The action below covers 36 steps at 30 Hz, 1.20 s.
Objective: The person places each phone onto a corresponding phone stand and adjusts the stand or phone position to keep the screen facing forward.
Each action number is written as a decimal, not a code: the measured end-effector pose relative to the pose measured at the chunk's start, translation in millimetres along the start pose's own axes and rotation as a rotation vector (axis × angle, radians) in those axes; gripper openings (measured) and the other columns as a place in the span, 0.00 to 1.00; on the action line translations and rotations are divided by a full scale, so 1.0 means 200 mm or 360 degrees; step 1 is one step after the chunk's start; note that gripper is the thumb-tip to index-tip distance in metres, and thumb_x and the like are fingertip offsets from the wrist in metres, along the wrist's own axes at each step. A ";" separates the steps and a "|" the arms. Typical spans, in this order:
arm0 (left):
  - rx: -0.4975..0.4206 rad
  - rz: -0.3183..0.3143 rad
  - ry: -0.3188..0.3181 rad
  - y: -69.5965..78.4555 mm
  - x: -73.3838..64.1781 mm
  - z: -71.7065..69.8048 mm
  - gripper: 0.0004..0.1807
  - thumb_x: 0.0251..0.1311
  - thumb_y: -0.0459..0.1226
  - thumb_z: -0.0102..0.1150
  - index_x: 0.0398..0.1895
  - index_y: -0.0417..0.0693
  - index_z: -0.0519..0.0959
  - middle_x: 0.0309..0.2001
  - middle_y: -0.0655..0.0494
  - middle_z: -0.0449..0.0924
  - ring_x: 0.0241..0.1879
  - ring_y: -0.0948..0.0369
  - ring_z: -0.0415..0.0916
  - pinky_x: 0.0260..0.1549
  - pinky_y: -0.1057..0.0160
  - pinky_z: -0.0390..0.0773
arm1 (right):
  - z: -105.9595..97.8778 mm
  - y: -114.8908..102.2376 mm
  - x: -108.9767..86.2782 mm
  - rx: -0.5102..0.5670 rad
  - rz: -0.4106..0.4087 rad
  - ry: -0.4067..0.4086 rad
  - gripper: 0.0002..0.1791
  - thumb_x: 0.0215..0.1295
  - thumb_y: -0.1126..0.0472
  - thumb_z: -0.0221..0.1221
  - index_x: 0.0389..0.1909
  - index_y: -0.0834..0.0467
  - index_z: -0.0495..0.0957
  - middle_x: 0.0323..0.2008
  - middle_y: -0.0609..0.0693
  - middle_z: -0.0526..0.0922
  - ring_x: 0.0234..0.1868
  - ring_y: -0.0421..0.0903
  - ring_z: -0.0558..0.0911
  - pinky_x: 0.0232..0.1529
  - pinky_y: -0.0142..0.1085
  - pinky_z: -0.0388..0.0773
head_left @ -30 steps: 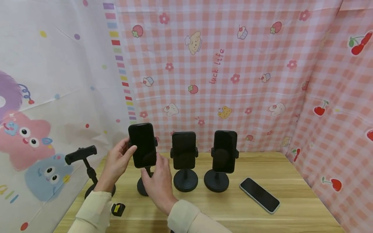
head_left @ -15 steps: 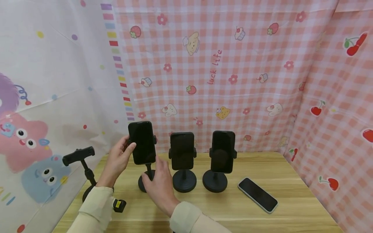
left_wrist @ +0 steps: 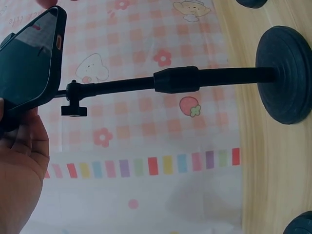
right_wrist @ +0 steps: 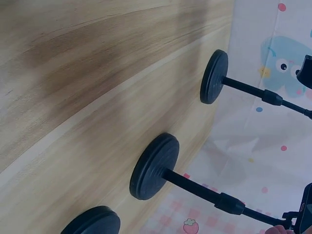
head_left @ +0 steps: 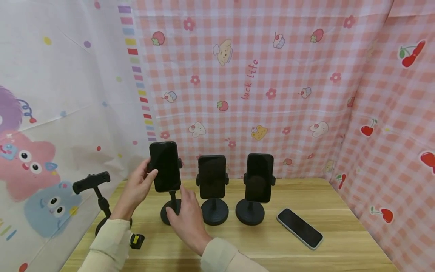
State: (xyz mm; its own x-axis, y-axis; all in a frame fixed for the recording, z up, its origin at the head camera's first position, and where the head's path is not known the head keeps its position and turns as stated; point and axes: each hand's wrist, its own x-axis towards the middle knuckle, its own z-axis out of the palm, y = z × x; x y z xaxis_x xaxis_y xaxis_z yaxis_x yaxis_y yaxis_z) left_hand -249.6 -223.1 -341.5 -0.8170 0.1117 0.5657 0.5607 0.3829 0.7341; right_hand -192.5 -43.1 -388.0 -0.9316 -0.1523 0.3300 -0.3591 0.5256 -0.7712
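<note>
A black phone [head_left: 165, 166] sits upright in the clamp of a black phone stand [head_left: 167, 214], the second from the left. My left hand [head_left: 136, 190] grips the phone's left side, thumb over the front edge and fingers behind by the clamp. In the left wrist view, this stand's thin telescopic pole [left_wrist: 126, 85] runs from the round base [left_wrist: 287, 75] up to a joint behind the phone. My right hand [head_left: 191, 221] is held low with fingers spread, its fingertips right at the phone's bottom right corner. Only a fingertip [right_wrist: 279, 230] of it shows in the right wrist view.
Two more stands to the right hold a middle phone [head_left: 212, 175] and a right phone [head_left: 259, 177]. A phone-less stand [head_left: 91, 182] leans at the left. One light-edged phone [head_left: 300, 228] lies on the table, and a small black object with a yellow label [head_left: 136, 241] lies near my left sleeve.
The held phone stands a little higher above its base than a second ago. My right hand has dropped slightly from the phone's lower right edge; the left keeps its grip.
</note>
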 end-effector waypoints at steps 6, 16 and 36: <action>-0.0001 -0.0020 -0.0050 0.00 -0.01 0.00 0.28 0.73 0.28 0.48 0.74 0.34 0.57 0.59 0.33 0.74 0.49 0.65 0.74 0.46 0.77 0.71 | 0.00 0.03 -0.01 -0.0043 -0.0013 -0.0034 0.36 0.66 0.50 0.63 0.72 0.57 0.64 0.61 0.54 0.71 0.59 0.50 0.75 0.57 0.47 0.74; -0.0007 -0.0087 -0.0081 -0.04 -0.07 0.00 0.35 0.74 0.31 0.49 0.79 0.43 0.48 0.64 0.35 0.69 0.51 0.62 0.70 0.46 0.76 0.70 | -0.01 0.12 -0.05 -0.0159 -0.0055 -0.0171 0.29 0.66 0.50 0.64 0.64 0.57 0.74 0.54 0.52 0.76 0.55 0.49 0.77 0.55 0.46 0.75; 0.0215 -0.0272 -0.0125 -0.12 -0.19 0.02 0.39 0.69 0.37 0.60 0.78 0.42 0.53 0.56 0.41 0.76 0.53 0.53 0.73 0.45 0.69 0.72 | -0.14 0.33 -0.13 -0.0613 -0.0076 -0.0440 0.27 0.61 0.50 0.67 0.57 0.62 0.79 0.50 0.57 0.79 0.50 0.52 0.80 0.50 0.45 0.78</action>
State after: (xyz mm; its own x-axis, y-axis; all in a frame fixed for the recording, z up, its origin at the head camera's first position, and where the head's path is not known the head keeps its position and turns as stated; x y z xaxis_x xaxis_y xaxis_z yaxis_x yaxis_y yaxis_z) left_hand -233.0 -233.4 -381.3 -0.9095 0.1037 0.4025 0.3944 0.5211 0.7569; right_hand -189.5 18.1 -432.4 -0.9132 -0.3735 0.1627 -0.4038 0.7766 -0.4835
